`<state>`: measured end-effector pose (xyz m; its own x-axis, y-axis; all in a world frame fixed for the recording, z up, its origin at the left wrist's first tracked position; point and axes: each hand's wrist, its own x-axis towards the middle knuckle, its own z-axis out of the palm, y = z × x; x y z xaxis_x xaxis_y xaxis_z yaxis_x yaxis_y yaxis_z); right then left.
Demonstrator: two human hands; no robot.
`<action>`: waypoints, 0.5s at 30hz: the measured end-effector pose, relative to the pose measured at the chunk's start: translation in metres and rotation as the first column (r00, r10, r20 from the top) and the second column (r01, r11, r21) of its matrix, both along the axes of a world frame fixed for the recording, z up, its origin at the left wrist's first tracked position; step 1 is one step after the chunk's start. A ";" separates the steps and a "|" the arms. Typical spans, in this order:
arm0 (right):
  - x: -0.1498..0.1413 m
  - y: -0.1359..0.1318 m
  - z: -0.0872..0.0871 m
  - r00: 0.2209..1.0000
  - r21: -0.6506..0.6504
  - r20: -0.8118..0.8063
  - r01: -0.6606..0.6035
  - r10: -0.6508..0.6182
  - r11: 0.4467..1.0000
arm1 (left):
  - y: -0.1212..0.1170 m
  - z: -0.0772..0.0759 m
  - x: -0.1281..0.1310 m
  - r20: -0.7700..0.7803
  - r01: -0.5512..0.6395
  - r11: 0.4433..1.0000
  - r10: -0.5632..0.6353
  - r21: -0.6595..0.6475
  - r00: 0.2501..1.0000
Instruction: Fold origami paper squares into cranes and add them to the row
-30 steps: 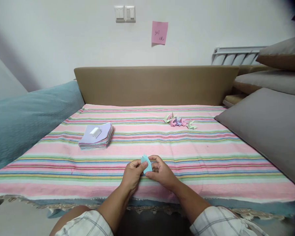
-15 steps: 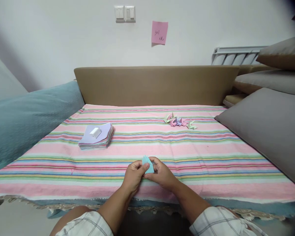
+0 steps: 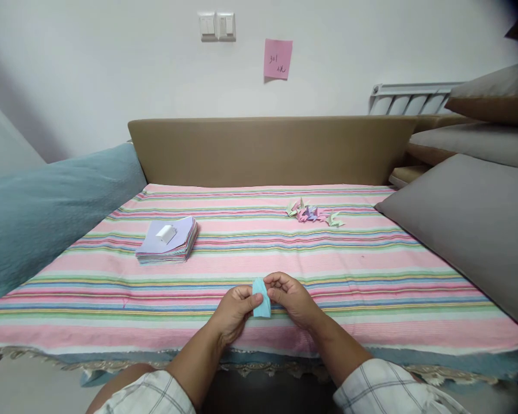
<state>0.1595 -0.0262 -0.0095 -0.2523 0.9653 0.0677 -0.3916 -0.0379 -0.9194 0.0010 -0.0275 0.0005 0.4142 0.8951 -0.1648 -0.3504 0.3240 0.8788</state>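
Note:
Low in the middle of the head view, a small folded piece of light blue paper (image 3: 261,307) is held above the striped cloth (image 3: 224,261). My left hand (image 3: 236,310) pinches it from the left, thumb lying across its face. On the other side, the thumb and index finger of my right hand (image 3: 291,296) are closed at the paper's upper right edge. The paper looks narrow and upright, with creases showing; its back and some of my fingertips are hidden.
A stack of coloured paper sheets (image 3: 186,250) lies at left with a small white object (image 3: 166,234) on top. Several folded paper cranes (image 3: 311,214) sit at the back right. Grey cushions (image 3: 470,230) border the right, a blue-covered armrest (image 3: 69,207) the left.
The blue paper has turned from a slanted, pointed shape to a narrow upright one. My right thumb has moved up from its lower edge to its upper right edge. The view has shifted slightly.

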 end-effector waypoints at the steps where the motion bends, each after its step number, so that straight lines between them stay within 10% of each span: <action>1: -0.001 0.000 -0.001 1.000 -0.007 -0.020 -0.013 0.012 1.000 | -0.001 0.001 0.000 0.023 0.007 1.000 -0.007 -0.016 1.000; 15: -0.009 -0.005 -0.006 0.971 -0.073 -0.213 -0.130 0.112 0.989 | -0.006 0.011 0.001 0.159 0.129 0.985 -0.110 -0.115 0.981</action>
